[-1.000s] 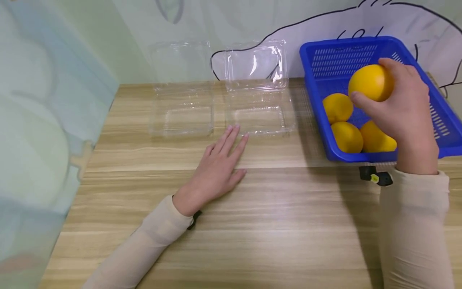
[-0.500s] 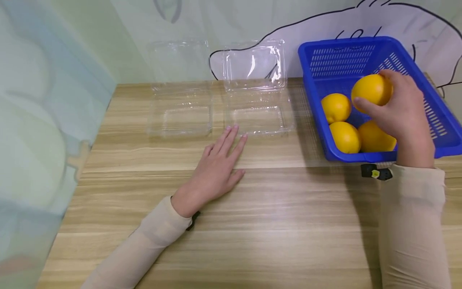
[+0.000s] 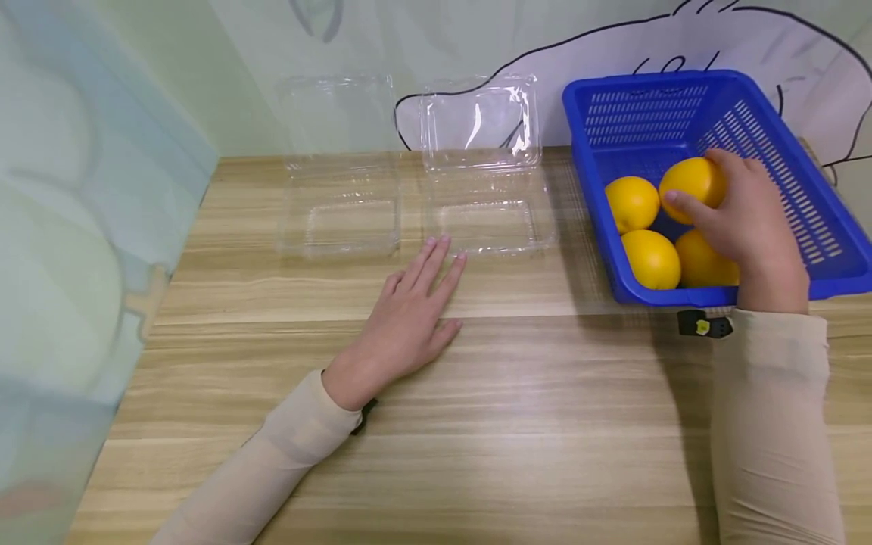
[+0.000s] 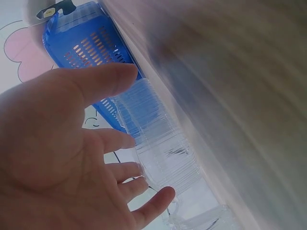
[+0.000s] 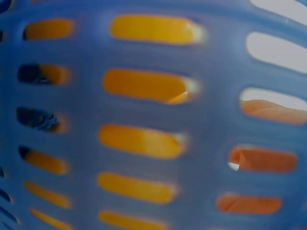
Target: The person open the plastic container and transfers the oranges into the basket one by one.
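My right hand grips a yellow-orange orange, thumb on its near side and fingers around the far side, low inside the blue plastic basket. Three more oranges sit in the basket's left and front part, one partly hidden behind the hand. The right wrist view looks through the slotted basket wall at orange skin. My left hand rests on the wooden table with fingers extended, fingertips at the front edge of a clear plastic clamshell box.
A second clear clamshell box stands beside the first on the left; both have raised lids leaning toward the wall. A printed wall covering borders the table at the back and left. The basket stands at the back right.
My right hand has lowered the orange deeper into the basket, moving slightly left, down beside the other oranges. The left hand stays where it was.
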### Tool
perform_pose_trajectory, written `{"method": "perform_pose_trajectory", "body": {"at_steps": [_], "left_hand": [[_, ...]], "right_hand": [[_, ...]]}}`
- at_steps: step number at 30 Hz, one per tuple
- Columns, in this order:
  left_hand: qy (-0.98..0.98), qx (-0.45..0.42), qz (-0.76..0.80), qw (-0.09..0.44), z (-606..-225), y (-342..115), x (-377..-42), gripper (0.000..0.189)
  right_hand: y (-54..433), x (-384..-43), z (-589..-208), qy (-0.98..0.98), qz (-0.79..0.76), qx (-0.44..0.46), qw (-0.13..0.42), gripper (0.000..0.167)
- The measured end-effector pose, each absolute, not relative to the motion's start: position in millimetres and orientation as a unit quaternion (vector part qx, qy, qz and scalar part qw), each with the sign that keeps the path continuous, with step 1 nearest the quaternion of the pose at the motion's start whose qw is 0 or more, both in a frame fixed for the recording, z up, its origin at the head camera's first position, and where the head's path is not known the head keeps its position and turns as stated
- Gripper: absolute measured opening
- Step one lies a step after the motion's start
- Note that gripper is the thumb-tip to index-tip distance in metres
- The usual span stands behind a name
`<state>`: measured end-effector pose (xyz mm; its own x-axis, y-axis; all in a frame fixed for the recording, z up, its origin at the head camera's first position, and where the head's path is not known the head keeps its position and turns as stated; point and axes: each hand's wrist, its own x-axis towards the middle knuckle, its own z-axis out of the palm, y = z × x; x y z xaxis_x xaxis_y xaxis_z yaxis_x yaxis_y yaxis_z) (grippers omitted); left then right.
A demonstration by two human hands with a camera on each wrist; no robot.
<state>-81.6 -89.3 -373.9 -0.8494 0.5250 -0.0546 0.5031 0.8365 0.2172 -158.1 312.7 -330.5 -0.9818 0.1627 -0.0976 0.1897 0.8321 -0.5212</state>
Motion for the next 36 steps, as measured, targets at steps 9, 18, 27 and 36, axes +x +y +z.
{"method": "perform_pose_trajectory", "body": {"at_steps": [9, 18, 27, 36], "left_hand": [[0.956, 0.269, 0.1, 0.058, -375.2, -89.4, -81.5, 0.087], [0.957, 0.268, 0.1, 0.056, -375.9, -89.1, -81.3, 0.087], [0.956, 0.269, 0.098, 0.06, -373.5, -87.8, -81.1, 0.088], [0.957, 0.266, 0.092, 0.065, -374.1, -87.3, -81.2, 0.089]], "right_hand": [[318.4, -162.0, -335.4, 0.956, -0.277, 0.079, 0.062, 0.085], [323.8, -164.5, -338.9, 0.96, -0.255, 0.036, 0.105, 0.076], [327.9, -163.9, -337.5, 0.957, -0.253, 0.032, 0.141, 0.072], [323.9, -161.6, -336.4, 0.947, -0.264, 0.072, 0.168, 0.075]]}}
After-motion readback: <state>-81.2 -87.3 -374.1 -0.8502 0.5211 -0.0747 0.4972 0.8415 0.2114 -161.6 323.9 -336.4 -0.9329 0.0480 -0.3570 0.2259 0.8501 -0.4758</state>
